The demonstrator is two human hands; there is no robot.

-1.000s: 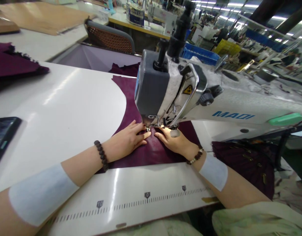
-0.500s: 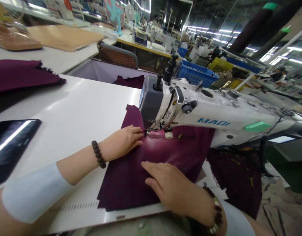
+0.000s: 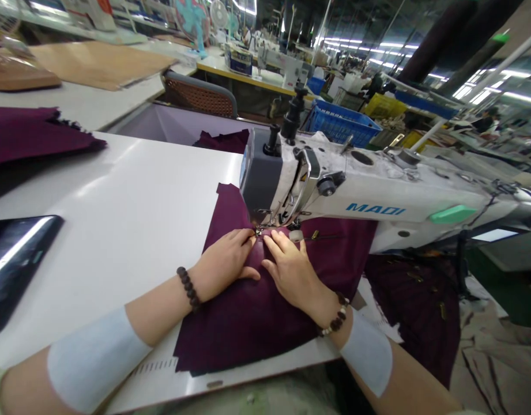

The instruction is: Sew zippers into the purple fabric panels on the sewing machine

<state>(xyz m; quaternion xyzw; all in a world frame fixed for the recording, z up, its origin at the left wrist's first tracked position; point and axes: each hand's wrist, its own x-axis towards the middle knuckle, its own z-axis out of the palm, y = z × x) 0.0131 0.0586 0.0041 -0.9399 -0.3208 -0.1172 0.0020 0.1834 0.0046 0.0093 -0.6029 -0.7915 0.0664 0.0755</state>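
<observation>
A dark purple leather piece [image 3: 243,314] lies on the white table [image 3: 131,202] under the head of a white sewing machine [image 3: 334,190]. My left hand [image 3: 224,259] rests flat on the piece, fingertips touching it just left of the presser foot [image 3: 265,229]. My right hand [image 3: 291,268] lies flat on the piece too, fingers stretched toward the foot from the front right. Both hands press the leather; neither grips it. A zipper line [image 3: 326,236] runs along the piece under the machine arm.
A black phone [image 3: 14,259] lies at the left table edge. A stack of purple fabric [image 3: 31,135] sits at the far left. More purple pieces [image 3: 416,305] hang at the right below the machine. A chair back [image 3: 200,95] and a blue crate [image 3: 343,124] stand behind.
My right hand has moved up from the front of the piece to the presser foot, next to my left hand. The view shifted slightly.
</observation>
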